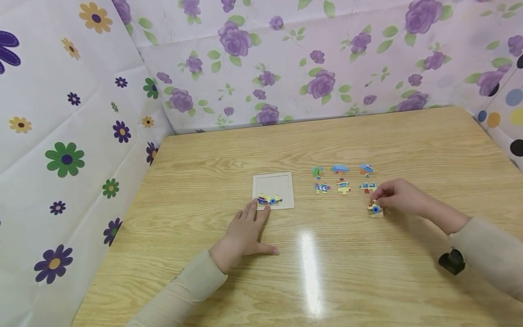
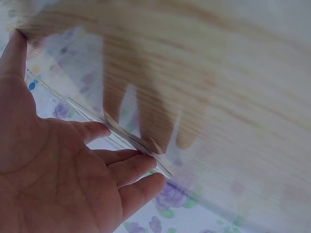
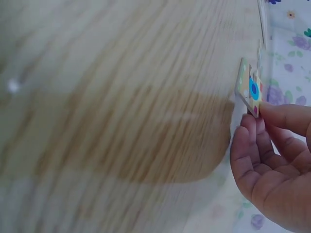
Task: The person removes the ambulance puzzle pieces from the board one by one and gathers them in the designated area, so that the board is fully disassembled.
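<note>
A square puzzle tray (image 1: 288,190) lies on the table, with joined puzzle pieces (image 1: 269,200) showing a blue wheel along its lower edge. My left hand (image 1: 245,231) is spread at the tray's near-left corner, fingertips touching its lower edge and thumb stretched to the right. The left wrist view shows these fingers (image 2: 133,167) extended against the thin tray edge. To the right, my right hand (image 1: 397,195) pinches a puzzle piece (image 1: 375,209) with a blue wheel. In the right wrist view, thumb and fingertips hold this piece (image 3: 253,90) by one end, tilted off the table.
Several loose pieces lie in two rows right of the tray, among them a green tree piece (image 1: 317,171), a blue sky piece (image 1: 340,168) and a piece with eyes (image 1: 322,188). A black object (image 1: 452,262) is beside the right sleeve. Flowered cloth (image 1: 286,68) hangs behind the table.
</note>
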`<state>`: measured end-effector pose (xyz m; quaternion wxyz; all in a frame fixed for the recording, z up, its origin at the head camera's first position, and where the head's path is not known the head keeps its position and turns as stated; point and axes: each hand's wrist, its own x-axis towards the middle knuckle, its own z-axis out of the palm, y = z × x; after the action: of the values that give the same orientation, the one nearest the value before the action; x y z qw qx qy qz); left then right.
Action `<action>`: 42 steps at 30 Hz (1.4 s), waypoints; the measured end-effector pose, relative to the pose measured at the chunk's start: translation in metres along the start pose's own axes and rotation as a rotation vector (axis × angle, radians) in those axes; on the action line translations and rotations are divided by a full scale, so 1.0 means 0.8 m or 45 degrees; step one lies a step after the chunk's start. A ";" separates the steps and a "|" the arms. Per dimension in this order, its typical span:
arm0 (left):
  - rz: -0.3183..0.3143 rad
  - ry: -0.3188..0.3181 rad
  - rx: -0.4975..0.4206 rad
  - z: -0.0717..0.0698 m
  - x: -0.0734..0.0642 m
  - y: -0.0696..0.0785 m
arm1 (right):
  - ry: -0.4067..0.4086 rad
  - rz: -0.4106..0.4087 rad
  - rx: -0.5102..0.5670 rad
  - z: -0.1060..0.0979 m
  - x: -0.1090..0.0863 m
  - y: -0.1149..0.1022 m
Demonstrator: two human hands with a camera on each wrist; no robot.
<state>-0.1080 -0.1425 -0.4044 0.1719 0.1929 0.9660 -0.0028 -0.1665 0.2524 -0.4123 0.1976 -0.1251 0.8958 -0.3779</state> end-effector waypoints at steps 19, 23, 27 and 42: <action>-0.009 -0.025 0.011 -0.001 0.002 0.002 | 0.004 -0.029 -0.146 -0.005 0.000 -0.002; -0.014 -0.024 0.006 -0.001 0.001 0.002 | 0.061 -0.064 -0.182 -0.005 0.000 -0.009; -0.020 -0.028 0.005 -0.002 0.002 0.002 | 0.120 -0.103 -0.202 -0.005 0.003 -0.021; -0.023 -0.013 0.032 -0.003 0.000 0.002 | 0.158 -0.254 -0.179 0.017 0.035 -0.093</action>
<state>-0.1082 -0.1409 -0.4024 0.1742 0.1865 0.9667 -0.0174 -0.1799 0.1826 -0.3739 0.0941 -0.2037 0.9136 -0.3391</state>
